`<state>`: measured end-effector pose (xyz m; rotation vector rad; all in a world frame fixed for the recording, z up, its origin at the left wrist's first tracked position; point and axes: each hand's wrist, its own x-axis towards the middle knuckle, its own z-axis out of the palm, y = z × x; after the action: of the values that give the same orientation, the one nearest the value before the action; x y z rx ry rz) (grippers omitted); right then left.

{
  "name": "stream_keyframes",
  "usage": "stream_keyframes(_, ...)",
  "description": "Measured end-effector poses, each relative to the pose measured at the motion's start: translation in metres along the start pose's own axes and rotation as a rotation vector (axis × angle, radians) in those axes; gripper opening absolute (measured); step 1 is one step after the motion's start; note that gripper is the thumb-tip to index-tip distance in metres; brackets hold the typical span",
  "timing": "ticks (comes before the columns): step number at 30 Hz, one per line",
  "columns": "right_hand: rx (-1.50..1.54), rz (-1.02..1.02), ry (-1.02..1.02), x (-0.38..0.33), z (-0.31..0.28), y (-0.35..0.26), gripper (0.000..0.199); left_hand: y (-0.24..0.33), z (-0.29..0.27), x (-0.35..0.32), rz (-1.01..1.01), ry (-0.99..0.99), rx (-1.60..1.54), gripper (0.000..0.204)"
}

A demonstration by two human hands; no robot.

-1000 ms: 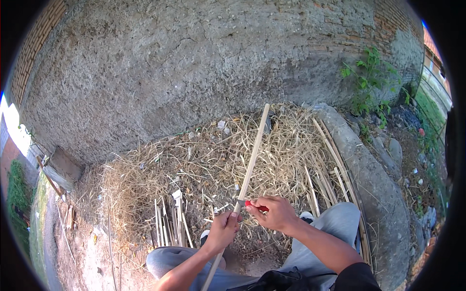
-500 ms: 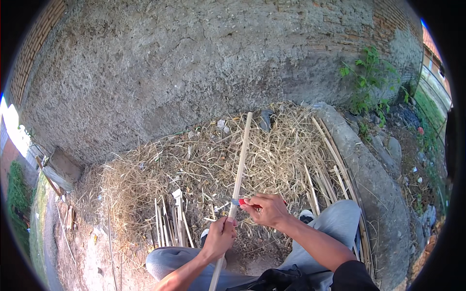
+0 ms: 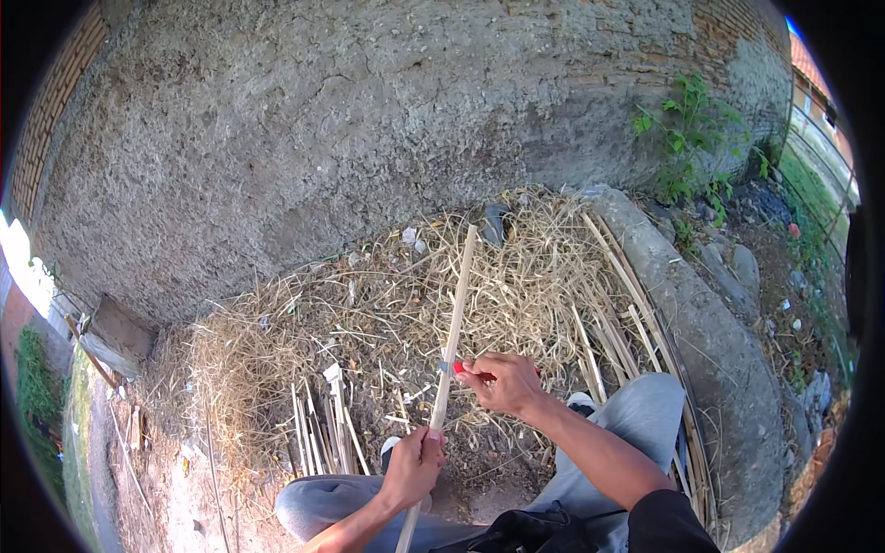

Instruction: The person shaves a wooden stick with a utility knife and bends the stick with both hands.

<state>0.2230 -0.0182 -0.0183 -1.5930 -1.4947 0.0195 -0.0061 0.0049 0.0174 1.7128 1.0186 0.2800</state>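
A long pale strip of split wood or bamboo (image 3: 458, 309) stands slanted in front of me, its far end toward the wall and its near end between my legs. Around its lower part my left hand (image 3: 413, 465) is closed. My right hand (image 3: 502, 382) grips a red-handled knife (image 3: 459, 367), whose short grey blade lies against the strip a little above my left hand. Most of the knife's handle is hidden inside my fingers.
Dry shavings (image 3: 544, 276) cover the ground up to a rough wall (image 3: 304, 138). Split strips (image 3: 318, 429) lie at left, more strips (image 3: 608, 336) at right beside a concrete curb (image 3: 710, 341). A green plant (image 3: 687, 138) grows by the wall.
The knife and my right hand have moved slightly up along the strip, away from my left hand. My left hand has shifted slightly downward, and the view has turned a little.
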Motion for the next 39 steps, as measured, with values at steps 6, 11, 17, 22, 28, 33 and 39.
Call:
stream_keyframes(6, 0.034, 0.045, 0.017, -0.002, 0.008, 0.006, 0.025, 0.001, 0.0, -0.006, 0.006, 0.029, 0.066, 0.03)
stream_keyframes(11, 0.031, 0.109, -0.008, 0.002, 0.009, 0.015, 0.027, 0.004, 0.001, -0.012, 0.019, 0.006, 0.05, 0.028)
stream_keyframes(17, 0.029, 0.129, -0.024, 0.005, 0.013, 0.022, 0.027, -0.006, 0.002, -0.018, 0.028, 0.0, 0.048, 0.026)
stream_keyframes(22, -0.077, 0.261, -0.142, 0.012, -0.002, 0.033, 0.029, 0.001, 0.001, -0.034, -0.023, -0.04, 0.099, 0.024)
stream_keyframes(28, -0.017, 0.176, 0.016, 0.012, 0.0, 0.047, 0.026, -0.01, 0.001, -0.054, 0.117, 0.015, 0.183, 0.024)
stream_keyframes(33, -0.038, 0.328, 0.017, 0.013, -0.005, 0.066, 0.024, -0.004, 0.004, -0.075, 0.228, 0.031, 0.15, 0.026)
stream_keyframes(39, -0.03, 0.324, 0.021, 0.013, -0.002, 0.068, 0.025, -0.014, -0.004, -0.098, 0.149, 0.026, 0.215, 0.025)
